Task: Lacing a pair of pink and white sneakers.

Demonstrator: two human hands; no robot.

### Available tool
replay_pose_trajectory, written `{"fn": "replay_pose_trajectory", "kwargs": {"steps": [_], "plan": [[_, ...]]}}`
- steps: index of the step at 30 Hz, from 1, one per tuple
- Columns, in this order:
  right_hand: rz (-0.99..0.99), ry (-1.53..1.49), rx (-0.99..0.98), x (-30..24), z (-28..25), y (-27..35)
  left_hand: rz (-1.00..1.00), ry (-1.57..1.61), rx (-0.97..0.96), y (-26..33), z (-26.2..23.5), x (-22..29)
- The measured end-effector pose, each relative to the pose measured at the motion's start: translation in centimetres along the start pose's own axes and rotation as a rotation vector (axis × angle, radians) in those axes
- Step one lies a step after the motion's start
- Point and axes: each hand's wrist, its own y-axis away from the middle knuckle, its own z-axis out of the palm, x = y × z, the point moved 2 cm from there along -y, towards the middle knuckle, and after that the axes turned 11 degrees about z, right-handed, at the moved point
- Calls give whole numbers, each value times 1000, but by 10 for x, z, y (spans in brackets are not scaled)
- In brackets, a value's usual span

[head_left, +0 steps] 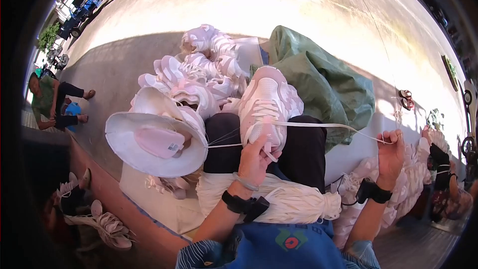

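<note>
So, closest to me: blue apron [269, 246], then a fat bundle of white laces [284, 201] across my lap. Just past that, the pink-and-white shoe [264, 100] sits between my thighs, toe pointing away. My left hand [253, 162] has its fingers closed on the shoe around the tongue, and my right hand [392, 154] is off to the side, thumb and fingertips pinching the lace [318, 125], which is pulled out long.

Progress? I'd call it mostly laced — rows cross neatly from the toe up, but the top isn't tied off and there are loose lengths out both sides. Beside my left knee there's a white hat [118, 142], and beyond it a heap of shoes [199, 77]. More shoes [403, 189] are piled past my right arm. Can't tell which of those are finished, but judging by the leftover laces, there's plenty to go.

Writing-wise: the apron has a green and red emblem, and a pink piece [152, 139] at the hat carries a small printed label [173, 146] — too tiny to read. Nothing else legible, not on the green tarp [323, 82] and not on the blue vehicle [85, 7] way off.
</note>
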Motion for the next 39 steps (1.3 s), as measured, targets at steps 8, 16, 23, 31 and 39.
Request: {"fn": "replay_pose_trajectory", "kwargs": {"steps": [8, 16, 23, 31, 39], "plan": [[330, 398, -131, 35, 77, -1, 5, -638, -364, 40, -25, 96], [262, 945, -166, 44, 91, -1, 1003, -676, 212, 83, -76, 265], [210, 1080, -132, 41, 83, -6, 1404, -538, 569, 77, -108, 320], [126, 1227, -371, 90, 125, -2, 1189, -828, 112, 73, -23, 218], [-76, 1428, -559, 136, 150, -8, 898, -1165, -317, 15, 11, 122]]}}
